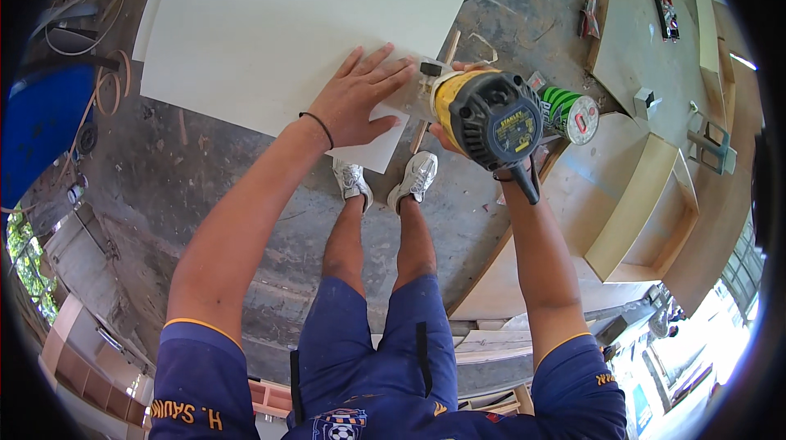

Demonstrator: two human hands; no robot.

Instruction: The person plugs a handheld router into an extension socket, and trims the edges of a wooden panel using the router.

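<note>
Router, yellow and black, is gripped by the closed right hand at the board edge, where the left hand is spread flat, empty, steadying it.

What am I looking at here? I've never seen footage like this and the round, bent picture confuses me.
There is no machine doing the work: a person wears a wide fisheye camera on the head, looking down at their own arms, legs and shoes. That lens bends straight edges near the rim.

The left hand lies flat, fingers spread, on a large pale board, pressing near its corner. The right hand grips a yellow and black power tool, which looks like a trimmer router, at the board's edge; most of that hand is hidden behind it.

Beside the tool lies a green striped can. To the right stands an open wooden cabinet box on the dusty concrete floor.
</note>
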